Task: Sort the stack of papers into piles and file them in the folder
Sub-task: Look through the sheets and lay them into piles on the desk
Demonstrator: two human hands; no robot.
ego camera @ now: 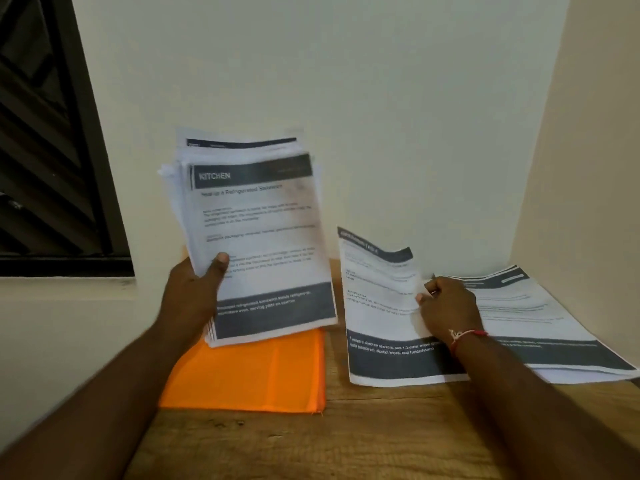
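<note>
The right hand (446, 306) pinches the right edge of a single sheet (377, 306) between its thumb and curled fingers. The sheet therefore lies straight to that hand's left, with its long axis running away from the person. Its far end curls up off the worktop (346, 438) and its near end rests flat, just right of the orange folder (249, 375). Farther right of the folder, under that wrist, lies a sorted pile (526, 317); whether the sheet overlaps it is hard to tell. The left hand (194, 292) grips the unsorted stack (256, 237) by its lower left edge, thumb on the page headed KITCHEN, holding it tilted above the folder's far half. The right hand seems best placed to lay its sheet down, being the nearer to both spots right of the folder.
</note>
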